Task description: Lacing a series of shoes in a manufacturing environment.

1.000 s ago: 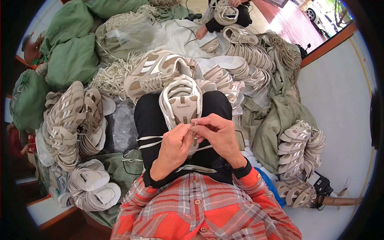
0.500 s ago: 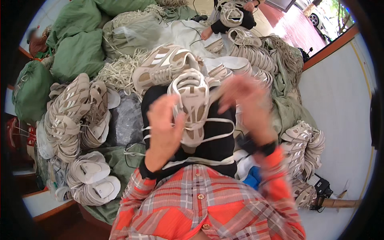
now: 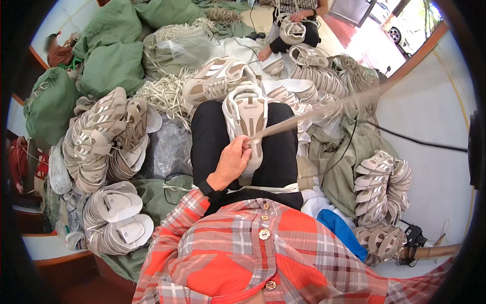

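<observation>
A beige and white shoe upper point(image 3: 248, 114) lies across my lap between my black-trousered thighs. Over its lower part, my left hand point(image 3: 233, 163) has its fingers closed on a pale shoelace point(image 3: 304, 115). From those fingers the lace runs up to the right as a motion-blurred streak. My right sleeve point(image 3: 422, 281) stretches off toward the lower right rim; the hand itself is outside the picture. Just beyond my knees lies another shoe upper point(image 3: 218, 81).
Stacked shoe uppers stand at the left point(image 3: 93, 139) and right point(image 3: 383, 187). Loose laces point(image 3: 164, 93) lie heaped near green sacks point(image 3: 112, 67). A black cable point(image 3: 415, 137) crosses at the right. Another person's hand point(image 3: 298, 16) works on a shoe upper at the far side.
My left hand has closed on the lace over the shoe upper. My right hand has swung out of the picture to the right, and the lace now stretches that way.
</observation>
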Tool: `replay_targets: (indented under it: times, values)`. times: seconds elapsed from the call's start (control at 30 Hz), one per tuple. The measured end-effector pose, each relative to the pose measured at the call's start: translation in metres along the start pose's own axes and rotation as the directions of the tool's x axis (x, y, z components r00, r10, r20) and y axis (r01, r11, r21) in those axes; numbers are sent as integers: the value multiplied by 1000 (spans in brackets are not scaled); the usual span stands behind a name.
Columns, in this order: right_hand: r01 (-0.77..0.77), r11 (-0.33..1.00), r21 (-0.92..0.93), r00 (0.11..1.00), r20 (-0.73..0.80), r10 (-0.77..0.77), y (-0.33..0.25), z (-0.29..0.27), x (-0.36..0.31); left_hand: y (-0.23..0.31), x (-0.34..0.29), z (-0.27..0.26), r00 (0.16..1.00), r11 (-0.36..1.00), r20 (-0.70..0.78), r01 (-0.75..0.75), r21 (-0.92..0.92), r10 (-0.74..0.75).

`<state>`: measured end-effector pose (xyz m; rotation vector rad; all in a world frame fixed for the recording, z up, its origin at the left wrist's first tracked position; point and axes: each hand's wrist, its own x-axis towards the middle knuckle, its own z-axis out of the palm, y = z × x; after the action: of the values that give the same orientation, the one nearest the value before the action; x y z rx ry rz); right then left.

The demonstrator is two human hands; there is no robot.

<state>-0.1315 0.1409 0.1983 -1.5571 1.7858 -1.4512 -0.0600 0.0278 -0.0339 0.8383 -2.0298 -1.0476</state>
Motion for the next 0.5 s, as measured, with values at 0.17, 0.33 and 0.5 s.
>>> replay_targets:
  times: [0.17, 0.33, 0.5]
  values:
    - [22, 997, -75, 996, -90, -29, -138, -60, 49, 9, 14, 2, 1000, 998, -4, -12, 55, 12]
    - [28, 991, -132, 986, -161, -49, -16, 3, 49, 8, -1, 6, 946, 936, -98, -283, 211, 308]
    - [13, 984, -175, 971, -233, -54, -14, -5, 63, 19, 18, 18, 958, 912, -154, -170, 373, 241]
